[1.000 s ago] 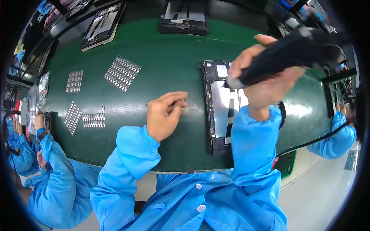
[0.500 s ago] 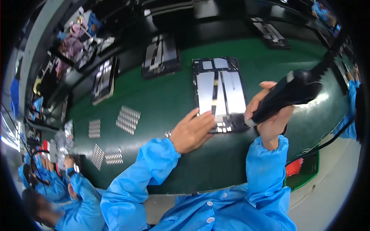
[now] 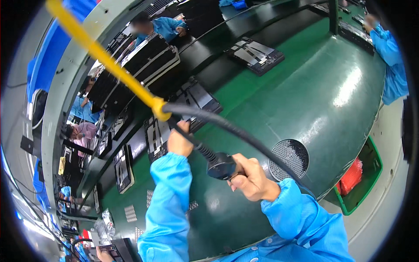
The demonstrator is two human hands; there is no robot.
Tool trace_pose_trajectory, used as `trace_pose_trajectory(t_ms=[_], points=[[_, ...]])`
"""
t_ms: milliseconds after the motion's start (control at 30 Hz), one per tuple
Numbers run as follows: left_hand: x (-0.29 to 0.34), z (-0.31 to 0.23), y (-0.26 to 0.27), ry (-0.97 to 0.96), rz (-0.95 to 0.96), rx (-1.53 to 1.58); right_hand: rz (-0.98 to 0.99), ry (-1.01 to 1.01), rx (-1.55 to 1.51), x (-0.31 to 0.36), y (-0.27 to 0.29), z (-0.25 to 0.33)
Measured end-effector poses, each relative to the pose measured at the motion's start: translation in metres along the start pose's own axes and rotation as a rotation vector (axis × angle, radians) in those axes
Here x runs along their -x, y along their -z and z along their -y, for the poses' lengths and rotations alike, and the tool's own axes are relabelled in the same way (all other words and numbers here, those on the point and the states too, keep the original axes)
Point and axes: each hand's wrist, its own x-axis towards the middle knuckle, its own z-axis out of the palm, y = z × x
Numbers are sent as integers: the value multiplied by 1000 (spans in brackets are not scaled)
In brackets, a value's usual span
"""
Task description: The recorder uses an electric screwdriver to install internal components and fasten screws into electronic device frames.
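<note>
My right hand is closed round a black corded electric screwdriver, its body tilted and its tip hidden. Its thick dark cable runs up to a yellow hanging strap. Farther off, my left hand reaches over the bench to the side of a flat black device with silver plates inside. Its fingers are mostly hidden behind the hand and cable, so I cannot tell whether they grip the edge. A similar open device lies just beyond that hand.
Another open device lies farther back, and one stands at the left. A round dish of small dark parts sits right of my right hand. Silver part strips lie at left. A green bin holds a red bag. Co-workers sit around.
My view has swung. The device before me has moved away to the far left with my left hand. My right hand still holds the screwdriver, and the round dish now shows.
</note>
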Motion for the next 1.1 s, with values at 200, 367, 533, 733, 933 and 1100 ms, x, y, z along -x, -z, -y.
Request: trace_pose_trajectory(t_ms=[200,367,533,733,933,1100], points=[[93,127,22,468,493,-617,62,14,44,-10,-1,19],[84,120,48,336,407,-356,-20,24,31,-5,1,11],[67,108,64,572,111,-482,-6,-31,80,-4,4,4],[70,61,136,315,-337,-408,-51,23,62,4,10,12],[126,-13,192,284,-636,-191,-116,74,13,-3,14,21],[136,-109,208,32,-497,-150,-269,93,-98,-11,17,44]])
